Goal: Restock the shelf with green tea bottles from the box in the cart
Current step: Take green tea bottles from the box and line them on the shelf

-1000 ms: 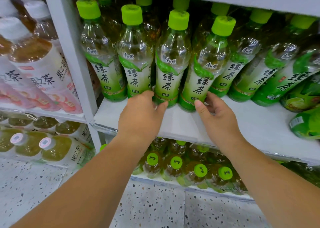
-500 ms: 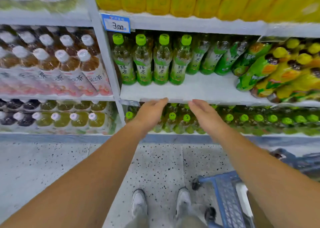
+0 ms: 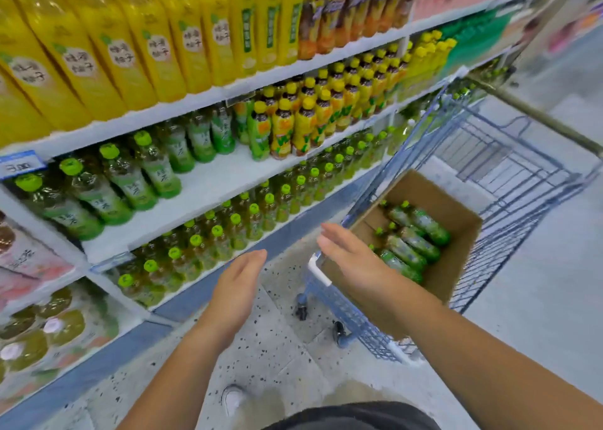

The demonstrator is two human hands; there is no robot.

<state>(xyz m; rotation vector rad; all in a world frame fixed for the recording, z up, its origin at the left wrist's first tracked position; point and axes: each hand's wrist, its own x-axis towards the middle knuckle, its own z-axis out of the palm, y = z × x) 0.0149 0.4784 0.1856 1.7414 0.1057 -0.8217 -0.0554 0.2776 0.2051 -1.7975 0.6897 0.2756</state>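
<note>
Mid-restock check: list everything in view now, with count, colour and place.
tea bottles: several, green, upright, middle shelf left
shelf: one, white, bare strip beside the tea bottles
boxed bottles: at least five, green, lying in box
box: one, brown, in cart
cart: one, blue, right of shelf
yellow bottles: many, yellow, top shelf
yellow-capped bottles: many, yellow-green, middle shelf right
lower bottles: many, green caps, shelf below
price tag: one, blue-white, shelf edge far left
floor: speckled grey, underfoot
shoe: one, white, bottom centre
left hand: one, open, empty, over floor
right hand: one, open, empty, above cart's near end
</note>
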